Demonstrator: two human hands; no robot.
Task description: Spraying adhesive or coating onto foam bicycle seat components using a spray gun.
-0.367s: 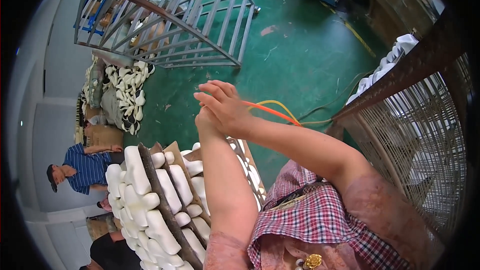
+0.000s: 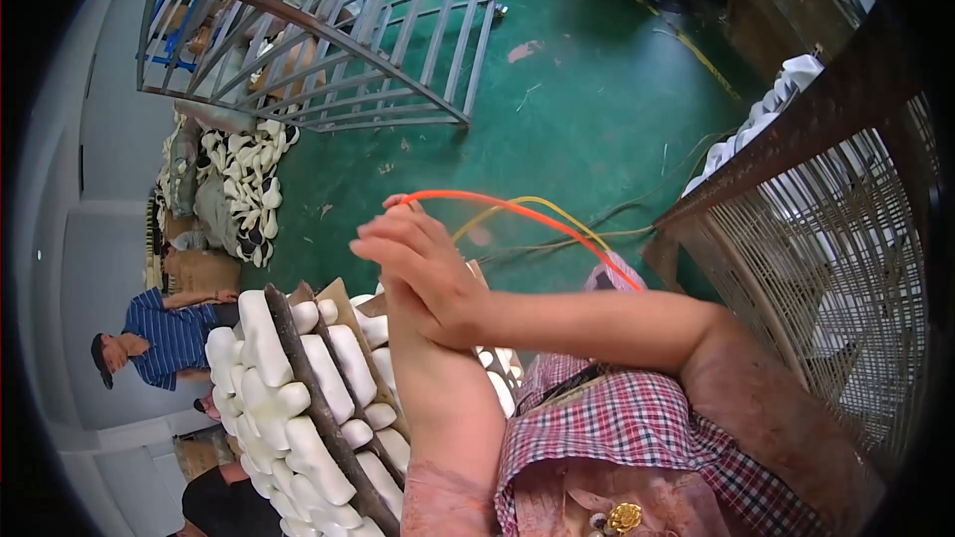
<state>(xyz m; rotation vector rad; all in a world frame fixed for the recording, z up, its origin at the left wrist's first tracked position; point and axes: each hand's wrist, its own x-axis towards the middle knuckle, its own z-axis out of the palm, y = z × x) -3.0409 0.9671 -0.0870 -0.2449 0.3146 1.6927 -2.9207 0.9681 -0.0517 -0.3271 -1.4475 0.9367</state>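
At the far left, a co-worker in a blue striped shirt stands by a pale wall, with a heap of white moulded pieces on the green floor beyond. Just right of that person, near the wearer, white foam-like blocks sit packed in rows on a rack with dark rails.

In the middle, both forearms rise from the lower edge and the hands meet above the rack. The left hand is mostly hidden behind the right, so whether its fingers are apart or closed cannot be told. The right hand lies over it, fingers curled together and pinched on the end of an orange cord. The cord arcs from the fingertips rightward and down toward the shoulder; a yellow cord runs beside it.

Further right stands a tall wire-mesh cage; far behind, a grey metal frame.

The step in hand looks like drawing out or knotting the cord. The next move likely calls for a firm two-handed pinch and steady tension.
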